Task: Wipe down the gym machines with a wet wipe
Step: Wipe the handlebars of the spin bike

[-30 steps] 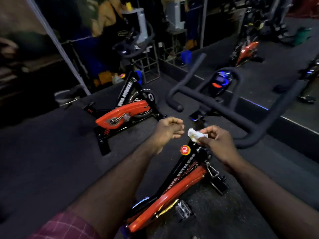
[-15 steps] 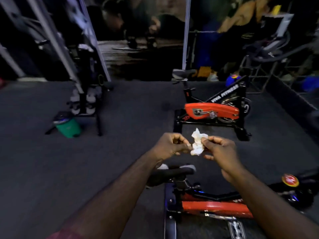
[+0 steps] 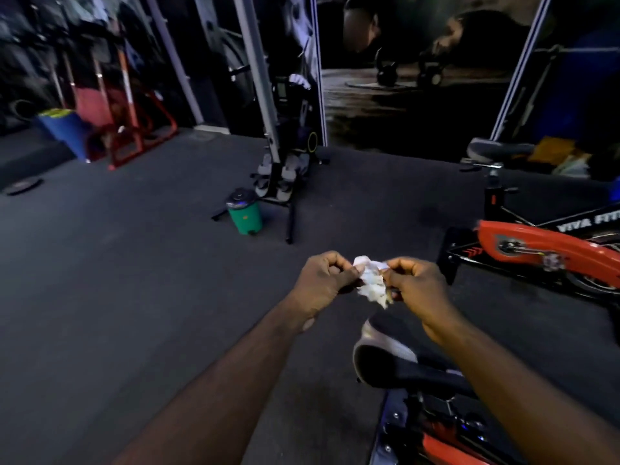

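one crumpled white wet wipe hangs in mid-air between a person's two hands, above the dark gym floor and just ahead of the saddle of the nearest exercise bike. the left hand pinches the wipe's upper left edge with curled fingers and thumb. the right hand pinches the opposite edge the same way, so both are grasping the wipe and neither touches a machine. the wipe is bunched, not spread. the step in hand looks like opening or refolding it to find a fresh face. to do that well, the hands should draw apart gently so the damp sheet unfolds without tearing, then lay it flat over the fingers of one hand, so a broad clean side meets the surface rather than a wad. the saddle sits below the right forearm, near enough to be the likely next surface. a second bike with a red guard stands well apart to the right. a green pedal bin sits farther off, beside the foot of a grey-framed machine, a place for the wipe should it prove spent.
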Demonstrator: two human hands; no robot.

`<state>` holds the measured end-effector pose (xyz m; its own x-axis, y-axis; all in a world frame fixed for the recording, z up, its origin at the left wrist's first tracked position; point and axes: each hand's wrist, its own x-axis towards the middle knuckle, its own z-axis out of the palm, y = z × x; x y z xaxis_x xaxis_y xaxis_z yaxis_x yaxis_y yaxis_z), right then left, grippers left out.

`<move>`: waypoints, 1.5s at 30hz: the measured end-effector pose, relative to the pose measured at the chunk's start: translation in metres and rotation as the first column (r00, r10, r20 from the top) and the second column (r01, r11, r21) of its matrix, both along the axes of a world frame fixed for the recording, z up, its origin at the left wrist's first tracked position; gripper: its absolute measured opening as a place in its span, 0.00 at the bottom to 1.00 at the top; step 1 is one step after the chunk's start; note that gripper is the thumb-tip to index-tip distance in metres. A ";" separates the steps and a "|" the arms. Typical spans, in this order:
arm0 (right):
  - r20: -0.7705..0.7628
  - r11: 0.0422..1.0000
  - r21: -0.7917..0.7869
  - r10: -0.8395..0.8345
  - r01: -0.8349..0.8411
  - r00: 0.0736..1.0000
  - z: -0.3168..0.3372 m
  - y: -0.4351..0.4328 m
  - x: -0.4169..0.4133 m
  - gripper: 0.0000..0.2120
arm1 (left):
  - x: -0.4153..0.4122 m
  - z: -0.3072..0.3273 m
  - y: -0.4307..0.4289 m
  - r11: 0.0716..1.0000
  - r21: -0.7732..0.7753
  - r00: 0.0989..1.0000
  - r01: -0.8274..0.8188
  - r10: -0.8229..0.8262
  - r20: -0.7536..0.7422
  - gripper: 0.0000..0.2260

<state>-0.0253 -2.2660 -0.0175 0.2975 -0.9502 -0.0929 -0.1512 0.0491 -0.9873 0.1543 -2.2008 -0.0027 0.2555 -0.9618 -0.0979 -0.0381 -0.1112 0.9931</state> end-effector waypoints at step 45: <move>0.265 0.505 0.260 -0.857 0.823 0.442 -0.033 -0.345 0.070 0.22 | 0.023 -0.032 -0.463 0.710 0.144 0.658 0.689 -0.696 0.288 0.11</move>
<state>0.0451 -2.6110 -0.0504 -0.6175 -0.7441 -0.2548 0.3258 0.0529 -0.9440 0.1775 -2.6642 -0.0345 -0.4650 -0.8712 -0.1572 -0.4039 0.0508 0.9134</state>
